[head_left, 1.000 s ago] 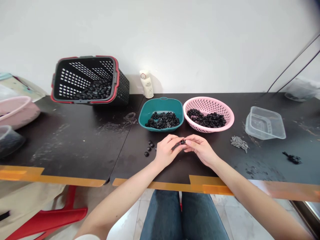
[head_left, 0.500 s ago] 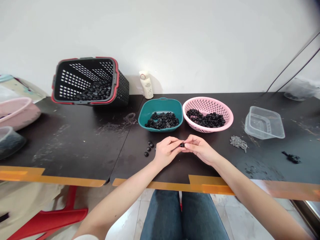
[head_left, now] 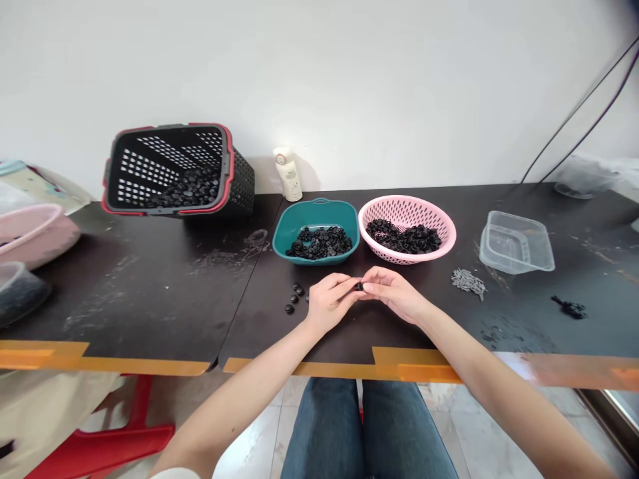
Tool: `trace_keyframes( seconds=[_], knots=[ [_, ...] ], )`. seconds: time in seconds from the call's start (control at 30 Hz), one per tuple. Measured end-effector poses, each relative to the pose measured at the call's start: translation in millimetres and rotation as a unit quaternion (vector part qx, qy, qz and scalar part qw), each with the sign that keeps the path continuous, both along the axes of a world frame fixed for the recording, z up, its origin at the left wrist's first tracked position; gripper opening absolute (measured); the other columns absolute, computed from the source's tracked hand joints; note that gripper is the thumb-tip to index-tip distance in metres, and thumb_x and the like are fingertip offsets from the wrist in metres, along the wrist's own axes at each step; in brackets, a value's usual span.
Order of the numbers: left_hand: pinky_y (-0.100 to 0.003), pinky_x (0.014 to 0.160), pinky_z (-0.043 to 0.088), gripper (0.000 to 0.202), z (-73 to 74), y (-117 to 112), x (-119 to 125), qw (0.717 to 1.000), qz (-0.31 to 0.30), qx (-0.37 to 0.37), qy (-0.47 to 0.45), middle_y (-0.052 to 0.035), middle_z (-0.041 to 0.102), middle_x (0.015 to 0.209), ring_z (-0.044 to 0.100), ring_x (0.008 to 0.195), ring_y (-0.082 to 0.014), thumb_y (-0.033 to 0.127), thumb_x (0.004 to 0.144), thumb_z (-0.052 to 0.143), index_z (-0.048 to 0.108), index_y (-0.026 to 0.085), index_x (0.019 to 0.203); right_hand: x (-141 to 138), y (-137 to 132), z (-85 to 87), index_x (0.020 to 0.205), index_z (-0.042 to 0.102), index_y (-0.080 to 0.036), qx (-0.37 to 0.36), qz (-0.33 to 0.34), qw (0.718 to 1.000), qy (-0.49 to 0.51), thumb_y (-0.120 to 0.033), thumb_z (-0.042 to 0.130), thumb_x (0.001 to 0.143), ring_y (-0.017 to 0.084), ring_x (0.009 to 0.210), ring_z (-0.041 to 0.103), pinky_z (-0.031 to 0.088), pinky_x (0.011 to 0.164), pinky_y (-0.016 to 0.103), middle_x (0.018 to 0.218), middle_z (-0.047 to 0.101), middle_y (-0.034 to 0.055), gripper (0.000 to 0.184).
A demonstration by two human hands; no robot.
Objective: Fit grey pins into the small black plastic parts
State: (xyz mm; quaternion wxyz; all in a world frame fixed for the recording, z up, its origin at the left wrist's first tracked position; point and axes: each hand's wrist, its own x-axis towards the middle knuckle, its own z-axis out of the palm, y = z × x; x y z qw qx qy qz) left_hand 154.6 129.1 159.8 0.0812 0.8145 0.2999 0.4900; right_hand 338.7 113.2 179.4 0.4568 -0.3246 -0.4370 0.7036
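Observation:
Between the fingertips of both hands is a small round black part, mostly covered by the fingers. My left hand pinches it from the left, and my right hand pinches it from the right. Several round black parts lie on the table just left of my left hand. Behind the hands stand a teal basin and a pink perforated basket, each holding a heap of small black pieces.
Left, a dark basket with a red rim holds round black parts. A white bottle stands by the wall. To the right are a pile of grey pins, a clear plastic container and a black cluster. Orange tape lines the table edge.
Both hands keep their pinch on the small black part, with only slight finger movement. The view has shifted a little, so most things on the table appear slightly further left.

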Motion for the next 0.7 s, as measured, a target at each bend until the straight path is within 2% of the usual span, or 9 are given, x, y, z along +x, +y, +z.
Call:
trace_keyframes(
  seconds=[0.23,0.47,0.7],
  knots=[
    [-0.024,0.069,0.054,0.025,-1.0,2,0,1.000,0.001,-0.024,0.004,-0.0054,0.067,0.089,0.064,0.077,-0.0135,0.029,0.083,0.063,0.068,0.020,0.106,-2,3,-11.8,0.082,0.069,-0.019,0.004,-0.072,0.997,-0.031,-0.026,0.077,0.067,0.015,0.070,0.068,0.059,0.065,0.029,0.077,0.068,0.0012,0.019],
    [-0.025,0.070,0.054,0.024,-0.8,2,0,1.000,0.000,-0.029,-0.003,-0.0054,0.068,0.089,0.064,0.078,-0.0139,0.028,0.084,0.062,0.068,0.020,0.106,-5,4,-12.8,0.080,0.069,-0.019,0.000,-0.085,0.996,-0.028,-0.029,0.078,0.066,0.014,0.071,0.067,0.059,0.067,0.030,0.079,0.068,0.0008,0.020],
    [-0.026,0.072,0.054,0.026,-2.3,2,-1,1.000,0.000,-0.011,-0.002,-0.0055,0.069,0.090,0.064,0.080,-0.0142,0.029,0.083,0.062,0.067,0.020,0.108,-2,3,-10.3,0.082,0.068,-0.019,0.019,-0.069,0.997,-0.036,-0.025,0.077,0.067,0.014,0.073,0.066,0.059,0.069,0.029,0.080,0.068,0.0008,0.018]
  ],
)
